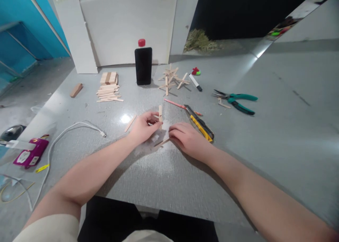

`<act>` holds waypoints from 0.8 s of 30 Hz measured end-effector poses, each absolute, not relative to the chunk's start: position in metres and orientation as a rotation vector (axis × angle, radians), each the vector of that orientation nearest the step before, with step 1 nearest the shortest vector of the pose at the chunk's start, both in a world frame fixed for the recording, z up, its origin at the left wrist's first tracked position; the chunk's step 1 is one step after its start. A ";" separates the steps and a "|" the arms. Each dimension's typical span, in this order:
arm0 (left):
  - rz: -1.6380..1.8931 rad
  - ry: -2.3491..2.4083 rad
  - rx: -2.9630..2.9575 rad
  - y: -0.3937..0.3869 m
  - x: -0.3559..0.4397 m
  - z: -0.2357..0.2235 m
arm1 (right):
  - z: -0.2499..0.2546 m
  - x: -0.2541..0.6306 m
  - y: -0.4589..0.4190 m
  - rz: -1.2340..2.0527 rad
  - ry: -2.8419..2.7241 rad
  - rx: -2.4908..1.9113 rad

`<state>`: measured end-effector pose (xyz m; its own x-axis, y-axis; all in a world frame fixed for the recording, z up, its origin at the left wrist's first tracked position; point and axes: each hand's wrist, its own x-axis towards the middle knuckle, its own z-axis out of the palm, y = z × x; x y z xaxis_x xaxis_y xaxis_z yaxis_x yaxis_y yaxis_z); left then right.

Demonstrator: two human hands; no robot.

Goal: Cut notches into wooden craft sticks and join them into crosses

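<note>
Near the middle of the grey table, my left hand [147,126] is closed on a flat wooden craft stick [160,111], held upright between thumb and fingers. My right hand [186,137] is closed on the end of another craft stick [162,142], which points left, low over the tabletop. Its fingertips are partly hidden by the hand. A loose craft stick [130,123] lies just left of my left hand. Beside my right hand rests a yellow and black utility knife [200,123], with a red pencil [174,103] partly under it.
Farther back are a pile of craft sticks [108,93], a bundle [108,78], an upright black phone [143,66], crossed sticks [171,77] and a marker [195,82]. Green-handled pliers [238,99] lie right. Left are a wooden block [76,90], a white cable [60,134] and a purple adapter [31,153].
</note>
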<state>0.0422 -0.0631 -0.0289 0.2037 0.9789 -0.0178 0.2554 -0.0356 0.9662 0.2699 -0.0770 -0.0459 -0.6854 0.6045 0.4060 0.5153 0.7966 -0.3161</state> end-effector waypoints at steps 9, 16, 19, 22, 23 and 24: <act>0.950 1.197 1.571 -0.066 0.042 -0.027 | -0.035 0.280 -0.081 0.335 -2.190 -0.973; 0.900 1.068 1.577 -0.071 0.045 -0.030 | -0.024 0.285 -0.082 0.374 -1.987 -1.092; 0.892 1.001 1.562 -0.073 0.046 -0.025 | -0.024 0.287 -0.083 0.392 -1.963 -1.124; 0.918 0.988 1.549 -0.074 0.045 -0.022 | -0.026 0.289 -0.082 0.376 -1.987 -1.161; 0.932 0.993 1.547 -0.074 0.044 -0.022 | -0.028 0.289 -0.082 0.365 -2.014 -1.167; 0.945 0.998 1.546 -0.074 0.044 -0.022 | -0.029 0.290 -0.081 0.352 -2.048 -1.170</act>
<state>0.0435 -0.0740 -0.0222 0.3479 0.9341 0.0805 0.1309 -0.1334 0.9824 0.2898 -0.0809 -0.0294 -0.3117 0.8288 0.4647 0.6264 0.5470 -0.5554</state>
